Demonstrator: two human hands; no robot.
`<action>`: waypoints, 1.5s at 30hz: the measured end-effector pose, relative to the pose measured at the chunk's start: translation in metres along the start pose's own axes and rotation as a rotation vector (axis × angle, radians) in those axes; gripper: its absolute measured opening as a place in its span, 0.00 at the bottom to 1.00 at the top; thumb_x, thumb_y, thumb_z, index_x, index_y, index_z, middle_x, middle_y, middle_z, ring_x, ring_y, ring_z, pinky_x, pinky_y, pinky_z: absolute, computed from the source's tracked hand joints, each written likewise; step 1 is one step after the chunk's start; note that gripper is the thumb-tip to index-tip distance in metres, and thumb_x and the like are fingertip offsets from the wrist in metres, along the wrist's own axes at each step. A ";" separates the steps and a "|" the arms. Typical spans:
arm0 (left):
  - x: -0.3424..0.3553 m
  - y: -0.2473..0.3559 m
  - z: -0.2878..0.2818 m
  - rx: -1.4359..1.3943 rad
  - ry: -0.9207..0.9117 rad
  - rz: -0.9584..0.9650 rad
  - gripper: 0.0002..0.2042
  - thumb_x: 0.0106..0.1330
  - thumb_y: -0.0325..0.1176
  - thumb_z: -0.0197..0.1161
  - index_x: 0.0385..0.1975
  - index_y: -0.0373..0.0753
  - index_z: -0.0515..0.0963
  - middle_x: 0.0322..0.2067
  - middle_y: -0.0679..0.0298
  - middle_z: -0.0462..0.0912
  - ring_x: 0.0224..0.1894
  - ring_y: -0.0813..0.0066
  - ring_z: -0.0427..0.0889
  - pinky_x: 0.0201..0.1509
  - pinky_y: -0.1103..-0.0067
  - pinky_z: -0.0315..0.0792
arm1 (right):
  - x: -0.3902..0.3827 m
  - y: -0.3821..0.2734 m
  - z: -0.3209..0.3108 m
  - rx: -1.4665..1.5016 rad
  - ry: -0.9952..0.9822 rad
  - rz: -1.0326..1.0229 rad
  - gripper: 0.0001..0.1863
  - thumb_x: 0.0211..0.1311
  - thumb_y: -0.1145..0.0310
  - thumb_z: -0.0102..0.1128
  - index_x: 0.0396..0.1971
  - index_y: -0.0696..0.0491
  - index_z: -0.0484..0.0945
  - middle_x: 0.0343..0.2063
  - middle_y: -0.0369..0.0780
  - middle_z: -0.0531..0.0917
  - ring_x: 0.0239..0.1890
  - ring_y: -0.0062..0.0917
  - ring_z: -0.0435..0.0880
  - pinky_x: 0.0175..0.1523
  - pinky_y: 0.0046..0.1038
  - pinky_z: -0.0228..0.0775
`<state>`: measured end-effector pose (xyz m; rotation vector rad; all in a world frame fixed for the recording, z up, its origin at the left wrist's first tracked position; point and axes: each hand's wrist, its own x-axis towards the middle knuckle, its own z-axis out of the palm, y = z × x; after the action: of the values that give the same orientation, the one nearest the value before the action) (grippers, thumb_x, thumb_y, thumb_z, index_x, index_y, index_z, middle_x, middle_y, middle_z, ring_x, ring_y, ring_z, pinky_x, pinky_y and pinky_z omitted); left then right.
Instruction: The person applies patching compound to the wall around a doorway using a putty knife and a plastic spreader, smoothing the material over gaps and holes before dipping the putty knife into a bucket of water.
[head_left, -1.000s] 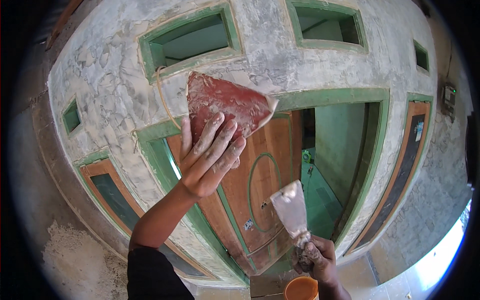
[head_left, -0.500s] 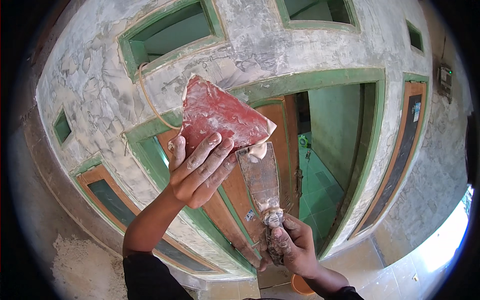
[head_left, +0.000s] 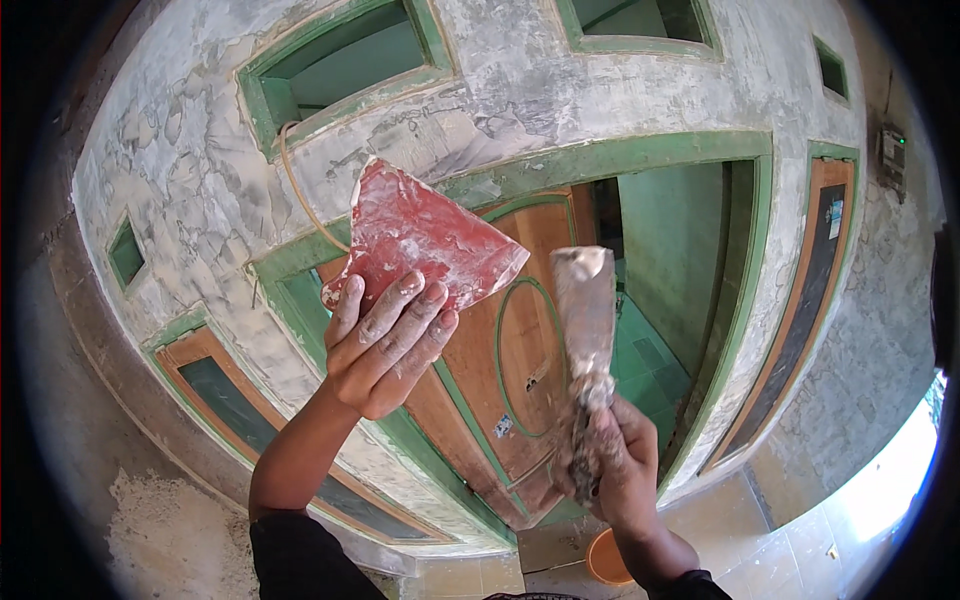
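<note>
My left hand grips a red, roughly triangular plate smeared with whitish filler. Its fingers lie over the near edge, and the thumb is hidden behind. In my right hand is a putty knife, held upright by its crusted handle. The blade is wide and stained, with a dab of pale filler near its top edge. A gap separates the blade from the red plate. White residue coats the fingers of both hands.
Ahead stands a patchy grey plastered wall with green-framed vents. Beyond my hands are a wooden door and a green door frame. A thin tan cable hangs at left. An orange bucket sits on the tiled floor below.
The putty knife has moved right, away from the red plate's corner, and turned more upright. The red plate has shifted slightly left, and the filler on its right corner has come off.
</note>
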<state>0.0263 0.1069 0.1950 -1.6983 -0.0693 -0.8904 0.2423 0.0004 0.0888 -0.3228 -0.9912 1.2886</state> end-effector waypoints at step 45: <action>-0.046 0.051 -0.009 -0.584 -0.255 0.342 0.12 0.48 0.29 0.57 0.31 0.33 0.82 0.38 0.58 0.82 0.47 0.68 0.79 0.59 0.76 0.68 | 0.018 -0.014 -0.023 -0.438 -0.001 0.176 0.20 0.66 0.60 0.49 0.33 0.66 0.73 0.15 0.39 0.74 0.11 0.18 0.73 0.12 0.18 0.66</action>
<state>0.0138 0.1001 0.1276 -2.2728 0.3324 -0.4508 0.2680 0.0196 0.0934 -0.7598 -1.2665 1.2189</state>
